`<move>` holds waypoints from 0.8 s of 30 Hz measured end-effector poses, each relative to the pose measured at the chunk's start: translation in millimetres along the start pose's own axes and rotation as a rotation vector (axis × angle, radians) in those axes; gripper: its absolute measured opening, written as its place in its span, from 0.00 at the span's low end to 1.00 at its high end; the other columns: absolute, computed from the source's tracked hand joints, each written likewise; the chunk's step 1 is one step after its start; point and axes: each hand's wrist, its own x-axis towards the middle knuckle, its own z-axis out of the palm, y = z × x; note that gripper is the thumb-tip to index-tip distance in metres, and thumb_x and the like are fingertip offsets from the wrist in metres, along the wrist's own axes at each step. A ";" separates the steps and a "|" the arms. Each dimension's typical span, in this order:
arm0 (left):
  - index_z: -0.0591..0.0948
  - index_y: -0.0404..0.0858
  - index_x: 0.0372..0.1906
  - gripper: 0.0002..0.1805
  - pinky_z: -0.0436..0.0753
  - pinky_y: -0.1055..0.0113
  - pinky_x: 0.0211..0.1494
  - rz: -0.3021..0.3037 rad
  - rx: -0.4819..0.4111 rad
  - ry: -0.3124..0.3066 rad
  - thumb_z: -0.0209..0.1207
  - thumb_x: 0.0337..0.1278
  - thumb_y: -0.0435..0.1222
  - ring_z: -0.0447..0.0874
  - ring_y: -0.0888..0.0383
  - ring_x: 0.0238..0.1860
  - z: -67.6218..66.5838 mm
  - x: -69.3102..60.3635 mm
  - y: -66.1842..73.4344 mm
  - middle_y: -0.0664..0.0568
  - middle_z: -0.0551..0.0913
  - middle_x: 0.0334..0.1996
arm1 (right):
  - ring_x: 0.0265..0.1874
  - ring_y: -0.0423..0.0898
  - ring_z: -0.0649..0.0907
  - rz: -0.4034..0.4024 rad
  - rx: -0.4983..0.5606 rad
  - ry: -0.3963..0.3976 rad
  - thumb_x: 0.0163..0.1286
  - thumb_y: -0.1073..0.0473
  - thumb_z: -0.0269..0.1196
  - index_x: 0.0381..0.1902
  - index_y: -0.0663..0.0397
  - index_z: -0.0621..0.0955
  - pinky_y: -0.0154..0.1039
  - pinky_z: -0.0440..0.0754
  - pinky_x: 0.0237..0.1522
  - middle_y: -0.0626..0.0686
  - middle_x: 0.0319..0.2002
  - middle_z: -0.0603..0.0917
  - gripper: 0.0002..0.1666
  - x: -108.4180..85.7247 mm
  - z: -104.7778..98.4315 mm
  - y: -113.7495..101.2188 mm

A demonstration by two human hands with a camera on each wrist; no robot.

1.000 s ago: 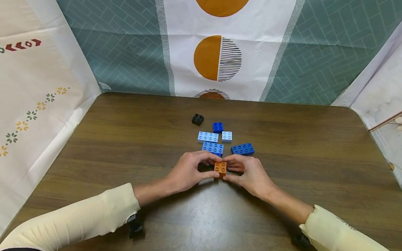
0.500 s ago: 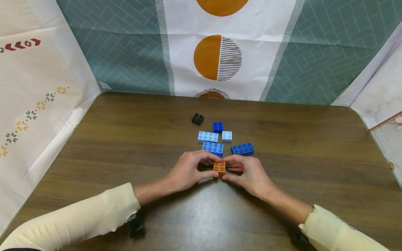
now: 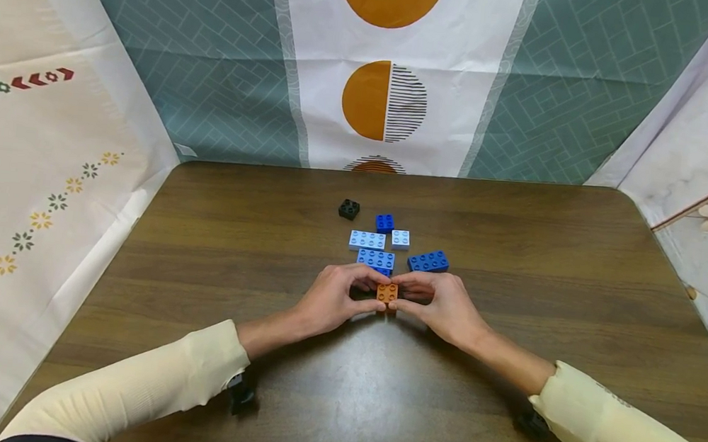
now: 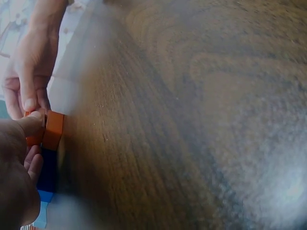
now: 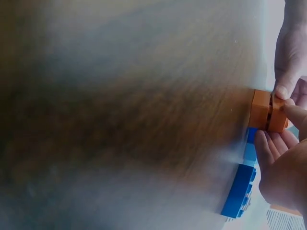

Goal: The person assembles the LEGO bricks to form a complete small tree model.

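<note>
Upper orange brick [image 3: 387,292]: I am seeing it between both hands, studs facing up. Lower orange brick [image 5: 260,109]: sitting directly beneath on the table [image 3: 519,237], a dark gap showing between the two; I am judging them lined up but not fully pressed together.

Left hand [image 3: 336,300]: lying at nine o'clock of the upper orange brick, clamping it between thumb on the near side and fingers on the far side. Right hand [image 3: 448,308]: mirroring this at three o'clock, likewise clamping it. I am reading the double pinch as a way of keeping the brick level and square over its mate.

Forearms: slanting in from eight and four o'clock, wrists low, palms turning inward, fingers arching.

Surrounding stock, probably lying beyond the hands to leave working room: black brick [image 3: 348,210], pale blue brick [image 3: 368,241] and mid-blue brick [image 3: 376,258], all at eleven; small dark blue brick [image 3: 384,223] and whitish brick [image 3: 400,239] near twelve; long blue brick [image 3: 428,261] between one and two.
</note>
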 end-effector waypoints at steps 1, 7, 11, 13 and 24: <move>0.88 0.40 0.56 0.19 0.86 0.68 0.52 -0.003 -0.001 -0.001 0.76 0.61 0.37 0.89 0.58 0.47 0.2 -0.2 0.0 0.51 0.89 0.51 | 0.49 0.49 0.91 -0.001 -0.002 0.000 0.66 0.63 0.77 0.57 0.58 0.88 0.40 0.89 0.49 0.54 0.51 0.91 0.21 -0.2 0.0 -0.1; 0.88 0.41 0.56 0.19 0.87 0.67 0.52 -0.006 -0.004 0.003 0.77 0.61 0.37 0.90 0.59 0.47 2.2 -0.8 -0.7 0.53 0.90 0.51 | 0.46 0.47 0.92 -0.032 -0.022 0.006 0.65 0.64 0.77 0.54 0.60 0.90 0.38 0.89 0.47 0.55 0.48 0.92 0.19 -0.7 0.7 0.2; 0.89 0.42 0.56 0.19 0.87 0.65 0.53 -0.006 -0.010 0.007 0.77 0.61 0.38 0.90 0.59 0.47 2.8 -1.0 -1.8 0.54 0.90 0.50 | 0.47 0.48 0.92 -0.050 -0.022 0.007 0.65 0.65 0.77 0.54 0.61 0.90 0.38 0.89 0.47 0.55 0.48 0.92 0.19 -0.9 1.8 1.9; 0.89 0.42 0.56 0.19 0.87 0.65 0.52 0.000 -0.013 0.012 0.77 0.60 0.38 0.90 0.59 0.47 2.8 -1.2 -2.7 0.54 0.90 0.50 | 0.47 0.48 0.92 -0.054 -0.020 0.008 0.65 0.66 0.77 0.54 0.61 0.90 0.38 0.89 0.47 0.55 0.47 0.92 0.19 -1.1 2.4 2.7; 0.89 0.42 0.59 0.19 0.87 0.68 0.53 0.045 0.003 0.010 0.75 0.64 0.39 0.90 0.62 0.48 2.6 -3.3 -7.4 0.54 0.90 0.51 | 0.48 0.49 0.91 -0.051 -0.013 -0.006 0.66 0.65 0.77 0.54 0.59 0.89 0.43 0.89 0.50 0.54 0.49 0.91 0.18 -1.0 2.3 3.2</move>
